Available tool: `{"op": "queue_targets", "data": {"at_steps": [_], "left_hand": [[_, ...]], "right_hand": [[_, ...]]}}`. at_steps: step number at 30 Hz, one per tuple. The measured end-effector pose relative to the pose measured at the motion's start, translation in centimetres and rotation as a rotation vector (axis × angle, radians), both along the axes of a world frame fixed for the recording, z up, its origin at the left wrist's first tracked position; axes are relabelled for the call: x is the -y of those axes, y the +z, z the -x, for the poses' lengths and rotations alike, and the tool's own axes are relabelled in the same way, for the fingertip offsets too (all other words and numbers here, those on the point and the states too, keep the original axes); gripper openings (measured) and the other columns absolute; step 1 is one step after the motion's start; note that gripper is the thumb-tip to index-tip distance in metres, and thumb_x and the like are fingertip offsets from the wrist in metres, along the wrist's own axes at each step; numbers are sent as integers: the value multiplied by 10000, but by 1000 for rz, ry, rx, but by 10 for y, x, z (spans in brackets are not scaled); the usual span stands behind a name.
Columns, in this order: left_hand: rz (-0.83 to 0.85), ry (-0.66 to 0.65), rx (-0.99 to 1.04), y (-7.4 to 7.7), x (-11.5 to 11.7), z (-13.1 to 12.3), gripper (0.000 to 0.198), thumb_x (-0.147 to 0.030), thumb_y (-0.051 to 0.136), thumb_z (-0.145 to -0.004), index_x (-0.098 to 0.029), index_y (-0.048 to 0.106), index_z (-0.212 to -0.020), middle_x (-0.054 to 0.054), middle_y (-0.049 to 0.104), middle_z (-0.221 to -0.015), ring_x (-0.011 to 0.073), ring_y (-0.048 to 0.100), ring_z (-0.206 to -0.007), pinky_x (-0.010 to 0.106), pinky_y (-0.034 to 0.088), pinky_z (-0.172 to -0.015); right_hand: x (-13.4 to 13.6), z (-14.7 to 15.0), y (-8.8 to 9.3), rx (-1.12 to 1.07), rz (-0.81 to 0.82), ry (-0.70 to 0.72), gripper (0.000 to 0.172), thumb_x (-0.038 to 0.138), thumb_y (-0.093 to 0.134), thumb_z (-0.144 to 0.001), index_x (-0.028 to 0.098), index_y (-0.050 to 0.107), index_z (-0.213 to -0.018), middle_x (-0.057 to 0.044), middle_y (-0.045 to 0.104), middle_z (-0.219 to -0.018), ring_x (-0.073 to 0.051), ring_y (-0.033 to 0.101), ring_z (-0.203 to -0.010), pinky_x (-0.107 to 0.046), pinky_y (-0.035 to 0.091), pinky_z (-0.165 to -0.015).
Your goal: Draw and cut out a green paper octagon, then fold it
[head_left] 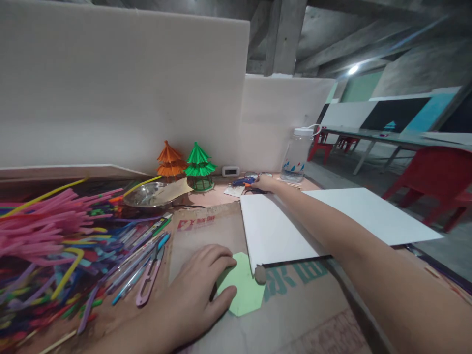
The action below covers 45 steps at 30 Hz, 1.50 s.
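A light green octagonal piece of paper (241,290) lies on a flattened cardboard sheet (214,231). My left hand (204,287) rests flat beside it, thumb and index finger apart, their tips on the paper's left part. Stretched far forward over a white board (280,231), my right hand (264,183) has its fingers closed at a blue glue gun (239,182) with an orange part. The hand partly hides the glue gun. A small greyish round lump (260,274) sits at the white board's near corner, touching the green paper's upper right.
Left are many pipe cleaners (40,221), pens (129,260), a pink utility knife (147,285) and a metal bowl (145,195). Orange (169,160) and green (199,167) paper pagodas, a small white device (230,171) and a clear bottle (295,157) stand behind.
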<state>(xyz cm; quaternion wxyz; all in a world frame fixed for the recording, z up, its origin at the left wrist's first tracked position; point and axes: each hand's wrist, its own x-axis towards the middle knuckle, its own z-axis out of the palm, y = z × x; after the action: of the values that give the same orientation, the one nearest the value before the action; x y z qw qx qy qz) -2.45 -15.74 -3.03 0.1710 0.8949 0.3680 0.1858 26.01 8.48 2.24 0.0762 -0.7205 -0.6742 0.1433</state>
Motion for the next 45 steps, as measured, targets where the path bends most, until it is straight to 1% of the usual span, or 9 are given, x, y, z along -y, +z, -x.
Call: {"op": "queue_targets", "data": {"at_steps": [5,10,15,22,28,34,39,42,45], "left_hand": [[6,0,1,0,0,0,348,-251,611,-934,-218,614,-1281,109,604,-1336,304,540,-1293,534,466,-1119],[13,1,10,-1,1,0,340,-248,605,-941,-207,617,-1278,114,599,-1336,304,536,-1294,529,463,-1124],[-2,-8,23,-1,0,0,335,-243,609,-937,-205,622,-1270,115,612,-1316,303,549,-1274,521,472,-1115],[-19,-4,25,-1,0,0,326,-237,608,-933,-214,626,-1257,111,620,-1312,303,560,-1270,512,483,-1105],[-1,-4,14,1,-1,-2,334,-227,601,-931,-202,625,-1263,116,615,-1316,306,555,-1272,523,480,-1103],[8,-6,23,-1,0,0,327,-236,597,-938,-215,623,-1263,114,607,-1328,303,547,-1284,518,473,-1114],[-11,-12,27,-2,-1,-1,325,-240,597,-942,-204,623,-1263,117,612,-1318,304,555,-1272,526,480,-1107],[-32,-12,34,-2,-1,-1,317,-234,600,-939,-211,627,-1253,109,622,-1308,302,566,-1263,521,486,-1099],[-40,-13,30,-2,-1,0,319,-237,599,-943,-216,628,-1259,108,622,-1316,300,562,-1272,512,481,-1106]], "right_hand": [[-8,19,-6,-208,26,-70,362,375,646,-1004,177,637,-1307,-106,645,-1329,-253,667,-1124,-456,587,-943],[-10,32,-9,-496,14,-65,385,367,655,-1000,166,620,-1327,-116,644,-1324,-248,671,-1117,-462,590,-933],[-4,23,-11,-678,-2,-51,381,366,651,-1002,172,620,-1328,-113,643,-1327,-247,671,-1118,-463,591,-933],[-6,12,-18,-743,-89,17,385,366,652,-1001,172,617,-1332,-111,644,-1324,-247,672,-1114,-463,593,-929],[-17,2,-15,-560,-241,94,389,365,654,-1000,172,615,-1335,-113,640,-1333,-251,669,-1126,-470,589,-937],[-14,-6,-18,-236,-222,80,382,369,651,-1001,173,621,-1328,-111,641,-1332,-252,668,-1125,-467,588,-940],[-11,-9,-10,-45,-179,111,380,368,653,-1000,173,623,-1325,-110,643,-1328,-251,669,-1124,-466,588,-939],[-3,-11,0,19,-167,137,375,368,652,-1001,173,625,-1321,-109,646,-1323,-249,671,-1118,-462,590,-935],[18,-15,10,53,-220,172,371,373,649,-1002,177,629,-1316,-105,645,-1327,-251,669,-1122,-464,588,-940]]}}
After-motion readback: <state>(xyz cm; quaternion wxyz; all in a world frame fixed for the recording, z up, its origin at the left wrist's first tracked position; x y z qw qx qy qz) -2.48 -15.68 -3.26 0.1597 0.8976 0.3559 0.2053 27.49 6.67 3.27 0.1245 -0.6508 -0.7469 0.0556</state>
